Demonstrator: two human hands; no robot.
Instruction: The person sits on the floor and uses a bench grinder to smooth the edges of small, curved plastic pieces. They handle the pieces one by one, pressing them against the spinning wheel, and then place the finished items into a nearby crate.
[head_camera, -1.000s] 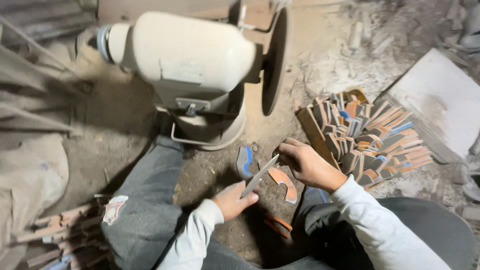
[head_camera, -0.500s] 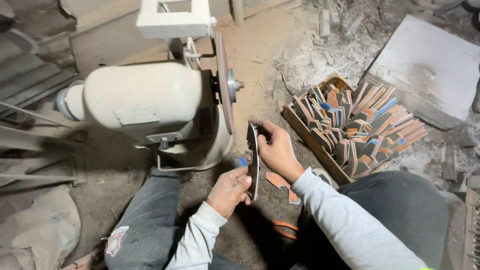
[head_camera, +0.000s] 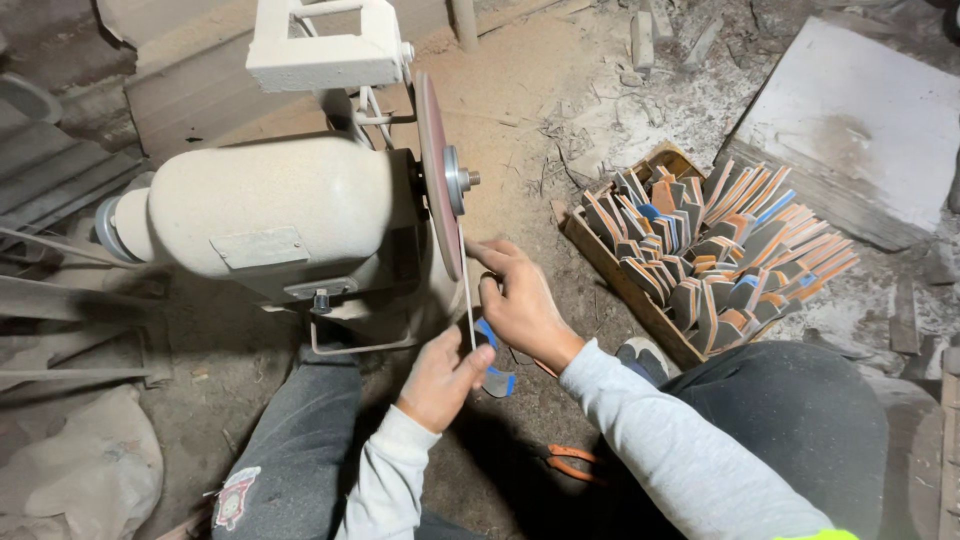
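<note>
Both my hands hold a thin metal blade (head_camera: 467, 290) edge-on, its upper end up against the reddish grinding wheel (head_camera: 434, 175) of a cream bench grinder (head_camera: 270, 215). My left hand (head_camera: 440, 378) pinches the blade's lower end. My right hand (head_camera: 520, 300) steadies its upper part with the fingers beside the wheel. A blue-and-orange handled piece (head_camera: 497, 378) lies on the floor under my hands.
A wooden crate (head_camera: 620, 285) packed with several orange, blue and grey handled blades (head_camera: 720, 250) stands to the right. Orange-handled pliers (head_camera: 572, 462) lie by my knee. A grey slab (head_camera: 860, 120) is at the far right. A sack (head_camera: 70, 470) sits at the lower left.
The view has swung so the grinder now sits left of centre. My hands have turned the blade upright and raised it from near the floor up to the wheel.
</note>
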